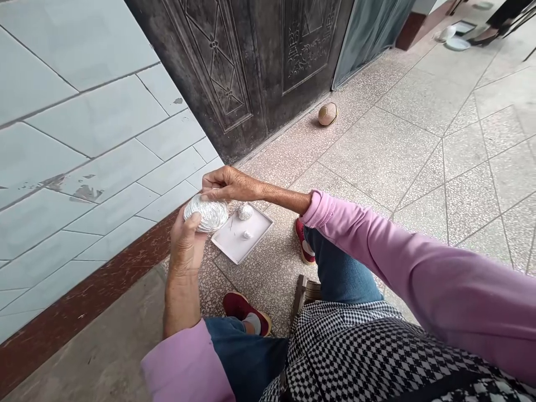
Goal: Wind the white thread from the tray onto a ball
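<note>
A ball of white yarn [211,215] rests in my left hand [186,234], whose thumb presses on its near side while the fingers go behind it. My right hand [228,184] reaches across to the top of the ball. Its fingers are curled in, with the thumb against the wound strands; the strand in its grip is mostly hidden. Below the ball, a shallow white tray [255,237] lies on the floor. On the tray sit a small white ball [245,211] and a smaller white tuft [247,235].
A dark ornate metal door [268,67] stands ahead, with a tiled wall [104,139] to the left. A pinkish ball [328,114] lies on the speckled floor [393,128]. My knees and red shoes [237,304] flank the space below. Another person's foot [481,40] shows far right.
</note>
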A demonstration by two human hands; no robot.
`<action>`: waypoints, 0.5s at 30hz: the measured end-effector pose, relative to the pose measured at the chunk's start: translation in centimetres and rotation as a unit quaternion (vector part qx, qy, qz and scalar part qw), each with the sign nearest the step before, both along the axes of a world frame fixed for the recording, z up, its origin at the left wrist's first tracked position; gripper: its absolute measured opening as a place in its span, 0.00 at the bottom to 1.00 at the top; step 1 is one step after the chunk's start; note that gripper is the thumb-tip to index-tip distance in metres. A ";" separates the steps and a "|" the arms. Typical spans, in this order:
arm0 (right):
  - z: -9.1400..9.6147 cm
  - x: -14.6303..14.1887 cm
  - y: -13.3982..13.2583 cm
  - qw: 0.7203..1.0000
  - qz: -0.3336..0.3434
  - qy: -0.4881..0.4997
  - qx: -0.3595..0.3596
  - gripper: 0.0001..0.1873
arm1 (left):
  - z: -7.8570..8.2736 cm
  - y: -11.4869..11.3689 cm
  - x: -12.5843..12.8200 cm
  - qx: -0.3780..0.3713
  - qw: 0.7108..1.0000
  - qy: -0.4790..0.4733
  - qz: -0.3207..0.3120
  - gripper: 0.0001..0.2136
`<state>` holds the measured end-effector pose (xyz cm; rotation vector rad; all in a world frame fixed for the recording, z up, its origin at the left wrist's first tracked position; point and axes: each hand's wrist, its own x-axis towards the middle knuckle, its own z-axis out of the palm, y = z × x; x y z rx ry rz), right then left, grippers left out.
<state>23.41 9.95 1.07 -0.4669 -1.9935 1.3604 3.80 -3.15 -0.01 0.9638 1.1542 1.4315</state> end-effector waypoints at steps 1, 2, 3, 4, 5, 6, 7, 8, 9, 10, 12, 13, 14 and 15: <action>0.0 -0.1 -0.1 1.000 -0.004 0.001 -0.001 0.21 | -0.3 0.1 -0.2 -0.002 1.000 0.006 -0.002 0.34; 0.0 -0.1 -0.1 1.000 -0.007 -0.002 0.000 0.21 | -0.6 0.3 -0.4 -0.006 1.000 0.014 -0.002 0.36; 0.1 -0.1 -0.1 1.000 -0.009 -0.008 0.005 0.20 | -1.0 0.4 -0.7 -0.011 1.000 0.022 -0.001 0.38; 0.1 -0.1 -0.1 1.000 -0.009 -0.015 0.010 0.20 | -1.3 0.5 -0.9 -0.017 0.999 0.030 0.002 0.39; 0.2 -0.1 -0.1 1.000 -0.007 -0.021 0.013 0.21 | -1.5 0.6 -1.1 -0.025 0.999 0.037 0.005 0.41; 0.2 -0.1 0.1 1.000 -0.005 -0.023 0.013 0.21 | -1.6 0.6 -1.2 -0.034 0.999 0.042 0.006 0.41; 0.1 -0.1 0.3 1.000 0.000 -0.022 0.007 0.21 | -1.6 0.6 -1.3 -0.042 0.998 0.044 0.003 0.41; 0.0 -0.1 0.5 1.000 0.006 -0.015 -0.002 0.21 | -1.4 0.4 -1.3 -0.048 0.998 0.044 -0.005 0.40; -0.1 -0.1 0.7 1.000 0.011 -0.005 -0.016 0.22 | -1.1 0.3 -1.2 -0.050 0.998 0.041 -0.016 0.40; -0.2 -0.2 1.0 0.999 0.016 0.009 -0.031 0.24 | -0.8 0.0 -1.1 -0.049 0.998 0.035 -0.026 0.40; -0.6 -0.4 1.3 0.997 0.026 0.038 -0.062 0.28 | 0.0 -0.5 -0.7 -0.039 0.998 0.022 -0.040 0.39; -0.7 -0.6 1.4 0.995 0.031 0.050 -0.076 0.31 | 0.4 -0.8 -0.5 -0.035 0.998 0.017 -0.045 0.39; -0.9 -0.8 1.5 0.994 0.037 0.059 -0.087 0.33 | 0.7 -1.1 -0.3 -0.031 0.998 0.012 -0.047 0.39; -1.0 -1.1 1.4 0.992 0.046 0.063 -0.094 0.34 | 1.0 -1.3 -0.1 -0.028 0.999 0.008 -0.046 0.39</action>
